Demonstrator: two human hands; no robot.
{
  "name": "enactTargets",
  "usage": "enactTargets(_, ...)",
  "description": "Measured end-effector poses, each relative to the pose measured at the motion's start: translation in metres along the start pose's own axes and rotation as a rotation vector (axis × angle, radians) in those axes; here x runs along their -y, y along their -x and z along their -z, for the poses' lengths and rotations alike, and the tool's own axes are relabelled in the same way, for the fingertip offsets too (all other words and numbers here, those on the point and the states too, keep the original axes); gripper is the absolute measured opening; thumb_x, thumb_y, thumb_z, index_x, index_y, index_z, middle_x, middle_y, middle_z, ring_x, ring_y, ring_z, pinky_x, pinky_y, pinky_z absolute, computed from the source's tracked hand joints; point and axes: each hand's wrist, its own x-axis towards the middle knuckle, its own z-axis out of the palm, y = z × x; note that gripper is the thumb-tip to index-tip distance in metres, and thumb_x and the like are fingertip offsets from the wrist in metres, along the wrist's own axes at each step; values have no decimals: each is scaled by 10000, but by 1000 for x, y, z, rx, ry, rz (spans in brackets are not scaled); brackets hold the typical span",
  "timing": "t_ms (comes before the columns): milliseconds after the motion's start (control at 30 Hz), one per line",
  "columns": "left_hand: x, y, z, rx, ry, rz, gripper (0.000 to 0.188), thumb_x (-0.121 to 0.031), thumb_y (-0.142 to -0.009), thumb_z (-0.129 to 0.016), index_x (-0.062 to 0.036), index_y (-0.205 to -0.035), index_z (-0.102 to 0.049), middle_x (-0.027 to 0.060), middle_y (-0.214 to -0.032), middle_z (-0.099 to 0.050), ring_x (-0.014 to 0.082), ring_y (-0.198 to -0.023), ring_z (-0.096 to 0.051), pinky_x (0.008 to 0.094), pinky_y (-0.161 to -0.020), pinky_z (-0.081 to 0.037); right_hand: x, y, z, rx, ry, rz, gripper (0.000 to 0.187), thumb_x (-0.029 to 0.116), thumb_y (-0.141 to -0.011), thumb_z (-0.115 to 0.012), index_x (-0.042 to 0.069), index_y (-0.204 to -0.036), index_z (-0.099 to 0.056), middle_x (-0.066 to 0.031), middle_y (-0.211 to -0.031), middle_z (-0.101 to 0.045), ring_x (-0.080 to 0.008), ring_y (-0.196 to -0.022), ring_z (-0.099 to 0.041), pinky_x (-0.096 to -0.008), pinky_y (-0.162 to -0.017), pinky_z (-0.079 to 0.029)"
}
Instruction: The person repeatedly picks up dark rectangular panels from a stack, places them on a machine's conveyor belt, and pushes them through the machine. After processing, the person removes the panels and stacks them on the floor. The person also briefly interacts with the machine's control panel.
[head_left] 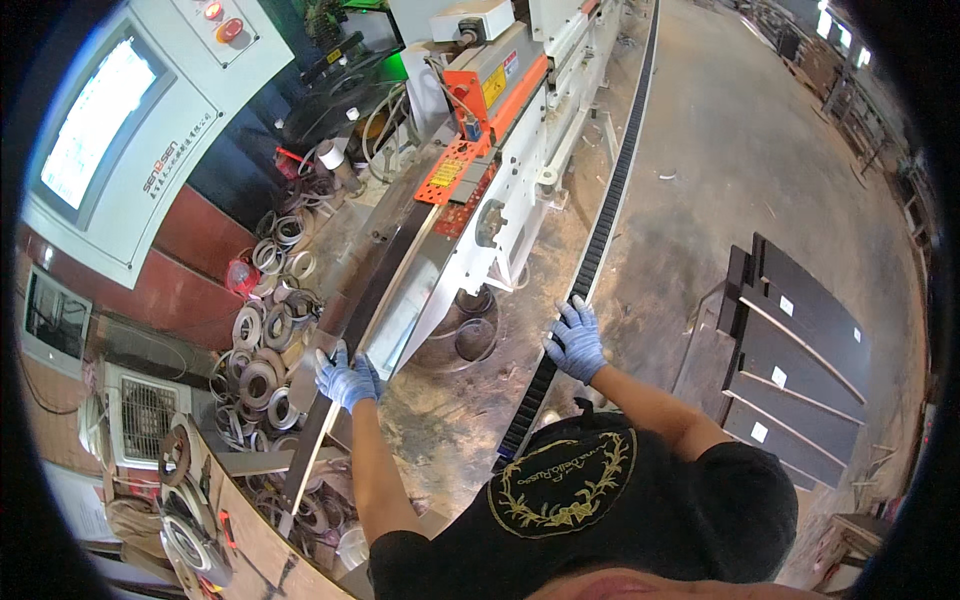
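My left hand (347, 379), in a blue-grey work glove, lies on a long narrow dark board (312, 440). Its fingers are stretched out and point toward the machine. The board has a pale edge and runs up to the orange guard (452, 172) of a long white edge-banding machine (510, 225). My right hand (576, 341), gloved alike, rests with spread fingers on a black roller track (603, 235) with pale side rails. That track runs alongside the machine. The underside of both palms is hidden.
A control cabinet (200, 110) with a lit screen stands at the left. Several rolls of edge tape (258, 380) are heaped below it. Dark panels (800, 350) with white labels are stacked at the right, on the concrete floor (700, 170). A wooden worktop (262, 545) lies lower left.
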Motion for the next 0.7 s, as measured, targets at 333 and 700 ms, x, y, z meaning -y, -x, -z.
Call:
enactTargets(333,-125,-47,-14,54,29,39,482,-513,-823,-583,-417,-1292,-519,115,-1528,-224,318,-1388,-235,547,-1112,-157,5,-5,18,94,11,-27,392,426,-806,-605,164,-1096,-630,-166,-1339,-433,-422,-1319,-282,-553,-1051,-247)
enactTargets(700,-191,-26,-65,-272,312,-608,550,-386,-867,-566,-232,-1382,-450,122,-1491,-309,311,-1321,-342,461,-1060,-315,-119,139,75,-35,36,-785,493,367,-818,-630,129,-1242,-548,-132,-1352,-479,-338,-1230,-457,-431,-1050,-357)
